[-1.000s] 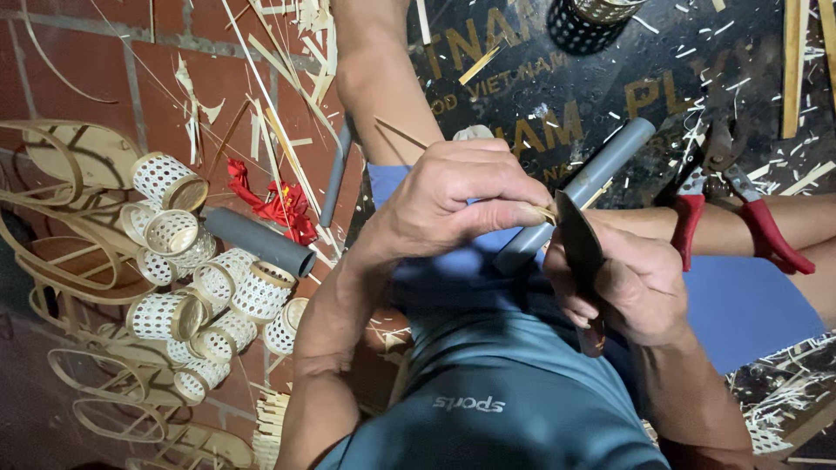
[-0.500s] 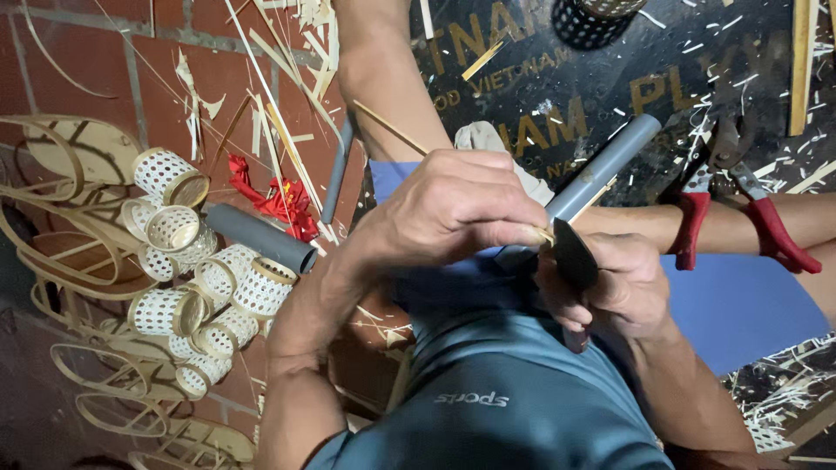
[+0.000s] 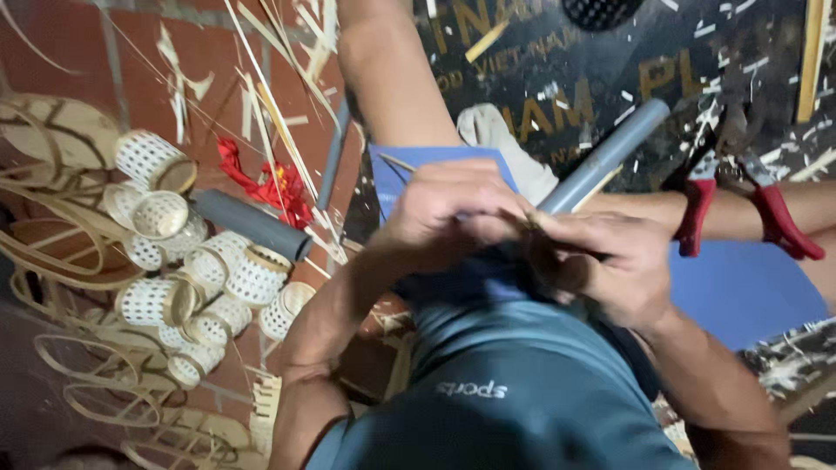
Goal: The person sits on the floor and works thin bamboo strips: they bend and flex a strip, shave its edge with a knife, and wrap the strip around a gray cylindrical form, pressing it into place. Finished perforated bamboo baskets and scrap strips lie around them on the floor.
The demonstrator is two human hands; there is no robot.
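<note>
- The long grey plastic pipe point(image 3: 610, 152) lies on a diagonal: its far end points up and to the right, over the dark printed board point(image 3: 557, 78), and its near end runs down and to the left into the meeting point of both hands.
- The left hand point(image 3: 448, 209) is curled closed in front of the pipe's near end, knuckles toward the camera. What its fingers pinch is blurred; only a thin pale sliver shows at the contact point.
- The right hand point(image 3: 596, 261) is closed too, just beside the left and touching it at the fingertips. It sits directly under the pipe's near end, so it is the nearer hand to the pipe. Its contents cannot be told.
- The pipe is smooth, matt, straight and round, with an open far end.
- A second, shorter dark grey tube point(image 3: 252, 224) lies well apart to the left on the red tiled floor point(image 3: 61, 43), touching a heap of small white woven cane cylinders point(image 3: 196, 270).
- Red-handled pliers point(image 3: 749, 196) lie to the right, across the person's leg.
- Pale cane strips point(image 3: 270, 96) and shavings are scattered over floor and board.
</note>
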